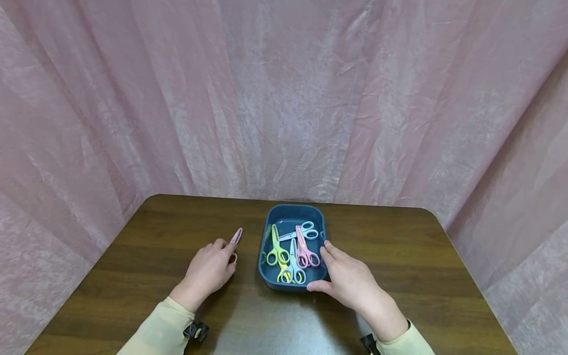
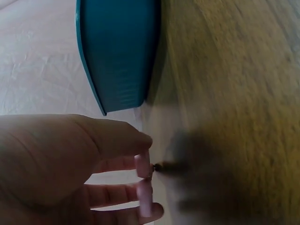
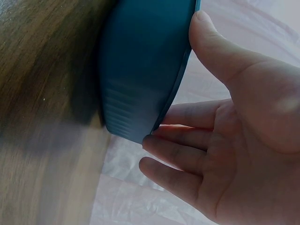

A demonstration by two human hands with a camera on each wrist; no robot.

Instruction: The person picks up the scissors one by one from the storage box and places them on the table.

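My left hand point(image 1: 208, 268) pinches a pair of pink scissors point(image 1: 237, 236) left of a dark blue plastic bin point(image 1: 293, 209). In the left wrist view the scissors' pink handles point(image 2: 146, 197) show between thumb and fingers, close over the table. The right hand point(image 1: 352, 281) rests against the bin's near right corner. Its thumb point(image 3: 206, 35) touches the rim while the fingers extend along the side, in the right wrist view. Inside the bin lie several scissors: green ones point(image 1: 275, 241), pink ones point(image 1: 301, 241), light blue ones point(image 1: 293, 254) and yellow handles point(image 1: 281, 273), partly covered.
The bin stands on a brown wooden table point(image 1: 399, 256) with rounded far corners. Pink curtain fabric point(image 1: 288, 98) hangs behind the table and along its sides. A dark strap device point(image 1: 196, 331) sits at the left wrist.
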